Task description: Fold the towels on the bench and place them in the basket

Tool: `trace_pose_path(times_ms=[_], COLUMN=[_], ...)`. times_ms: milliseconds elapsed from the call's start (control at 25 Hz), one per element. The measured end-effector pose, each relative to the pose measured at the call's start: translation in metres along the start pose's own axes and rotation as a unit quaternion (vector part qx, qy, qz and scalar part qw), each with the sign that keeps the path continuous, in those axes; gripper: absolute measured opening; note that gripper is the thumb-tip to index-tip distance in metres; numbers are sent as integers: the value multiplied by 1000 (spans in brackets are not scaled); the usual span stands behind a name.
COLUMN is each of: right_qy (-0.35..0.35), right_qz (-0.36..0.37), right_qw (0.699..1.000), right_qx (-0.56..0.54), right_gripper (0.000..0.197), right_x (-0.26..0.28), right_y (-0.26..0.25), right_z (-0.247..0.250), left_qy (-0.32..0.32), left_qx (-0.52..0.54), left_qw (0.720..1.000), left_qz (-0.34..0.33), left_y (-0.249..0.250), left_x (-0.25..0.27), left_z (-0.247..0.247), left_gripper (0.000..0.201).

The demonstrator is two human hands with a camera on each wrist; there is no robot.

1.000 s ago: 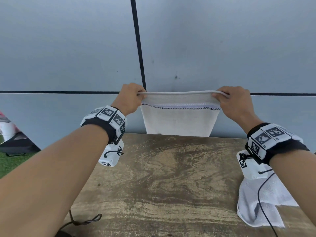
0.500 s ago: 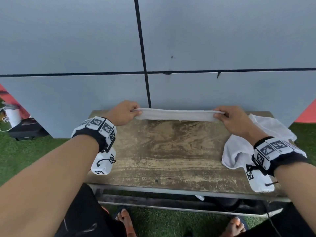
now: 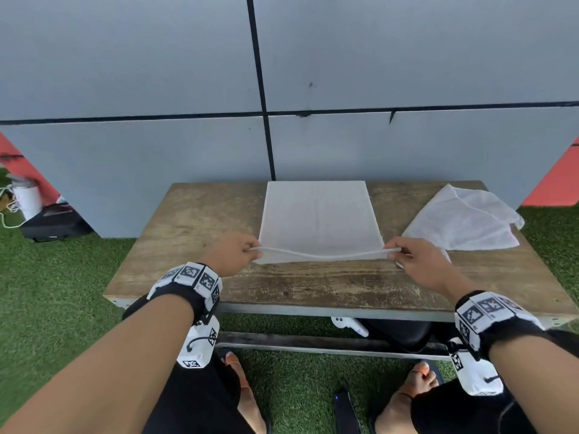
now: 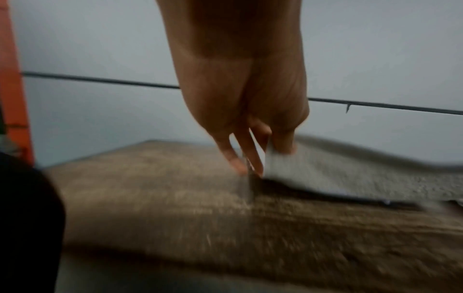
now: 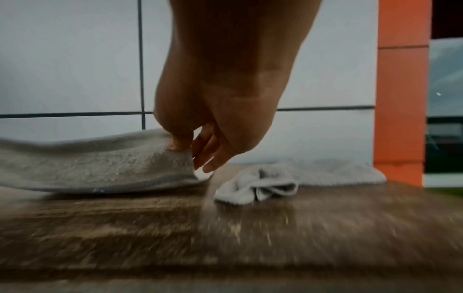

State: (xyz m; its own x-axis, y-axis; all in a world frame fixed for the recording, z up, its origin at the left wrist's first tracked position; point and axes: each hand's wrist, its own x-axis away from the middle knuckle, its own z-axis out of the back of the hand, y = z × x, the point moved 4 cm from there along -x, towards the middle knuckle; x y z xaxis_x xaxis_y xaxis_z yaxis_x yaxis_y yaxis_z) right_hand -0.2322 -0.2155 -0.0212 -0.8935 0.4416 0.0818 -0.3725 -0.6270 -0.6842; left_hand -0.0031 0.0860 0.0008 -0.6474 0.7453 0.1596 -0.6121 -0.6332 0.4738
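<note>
A white towel [image 3: 318,219] lies spread on the wooden bench [image 3: 194,220], its far edge at the bench's back. My left hand [image 3: 233,253] pinches its near left corner and my right hand [image 3: 413,256] pinches its near right corner, with the near edge lifted slightly and sagging between them. The left wrist view shows thumb and fingers [image 4: 281,143] clamped on the towel [image 4: 350,170] corner; the right wrist view shows the same on the towel [image 5: 87,164]. A second, crumpled white towel [image 3: 463,220] [image 5: 258,188] lies at the bench's right end. No basket is in view.
A grey panelled wall [image 3: 188,73] stands right behind the bench. Green artificial grass [image 3: 56,277] surrounds it. My feet and a white device [image 3: 349,325] are under the bench's front rail. A white container and dark bag [image 3: 47,220] sit on the ground at left.
The towel hung in the air from both hands a second ago; both hands have since come down and toward me, laying it flat on the bench. The view has tilted downward.
</note>
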Motion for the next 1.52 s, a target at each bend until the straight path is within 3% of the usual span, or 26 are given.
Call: trace_pose_path(times_ms=[160, 240, 360, 520, 680, 760, 840, 920, 1080, 1200, 1320, 1440, 1520], right_qy=[44, 55, 26, 42, 52, 75, 103, 127, 154, 100, -34, -196, -225], right_qz=[-22, -30, -54, -64, -38, -15, 8, 19, 36, 23, -25, -117, -140], right_qw=[998, 997, 998, 997, 996, 995, 992, 988, 983, 990, 990, 955, 946], right_qx=[-48, -48, -32, -15, -56, -64, -78, -84, -98, -102, -138, -188, -185], right_gripper=[18, 20, 15, 10, 10, 12, 14, 13, 12, 16, 17, 18, 19], right_x=[8, 3, -3, -8, -13, -15, -19, -22, -21, -18, -6, 14, 20], right_y=[5, 9, 17, 21, 20, 15, 10, 3, -18, -28, -33, -34, -31], right_z=[-11, -13, -22, -26, -28, -26, -23, -18, 1, 12, 10, -4, -10], left_qy=[141, 119, 65, 90, 68, 99, 143, 175, 198, 145, 20, -137, -166], left_qx=[158, 168, 99, 114, 133, 180, 275, 326, 245, 207, 218, 319, 355], left_qw=[976, 977, 991, 986, 984, 972, 942, 924, 948, 967, 972, 924, 901], left_qz=[56, 63, 59, 86, 100, 116, 126, 98, 45, 39, 86, 163, 184], left_y=[-2, -3, -13, -31, -35, -32, -28, -20, -14, -20, -32, -35, -34], left_x=[2, -2, -8, -8, -11, -13, -16, -17, -17, -11, 6, 31, 40], left_z=[-13, -21, -36, -43, -48, -44, -35, -22, -1, 3, -7, -21, -22], left_gripper=[16, 13, 15, 9, 8, 8, 10, 13, 14, 16, 18, 21, 25])
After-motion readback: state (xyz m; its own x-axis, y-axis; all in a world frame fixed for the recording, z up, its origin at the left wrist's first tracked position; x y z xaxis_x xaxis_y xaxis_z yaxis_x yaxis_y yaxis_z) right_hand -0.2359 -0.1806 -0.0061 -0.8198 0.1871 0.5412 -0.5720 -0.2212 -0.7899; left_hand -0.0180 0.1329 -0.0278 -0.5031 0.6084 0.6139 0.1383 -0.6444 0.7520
